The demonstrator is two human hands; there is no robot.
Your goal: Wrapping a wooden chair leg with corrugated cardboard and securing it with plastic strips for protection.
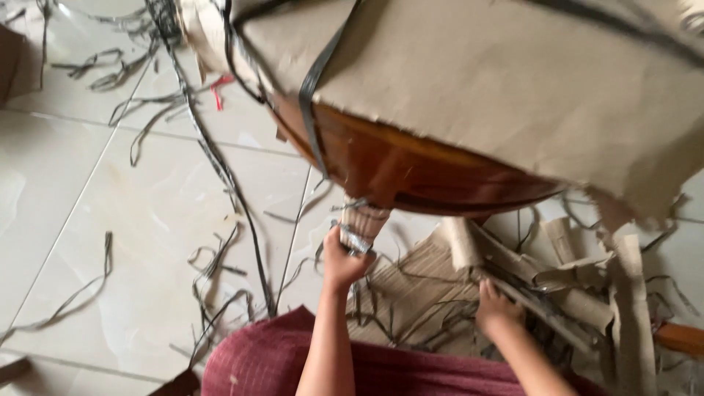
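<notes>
A round brown wooden tabletop fills the upper middle, part covered by torn tan cardboard wrapping bound with black straps. A paper-wrapped leg hangs under it. My left hand is shut around the lower end of that wrapped leg, where grey tape shows. My right hand rests flat, fingers apart, on a pile of torn corrugated cardboard on the floor.
Glossy pale floor tiles are strewn with several cut black plastic straps. Rolled cardboard tubes and scraps lie at the right. My dark red clothing is at the bottom. A brown wooden piece sits at far right.
</notes>
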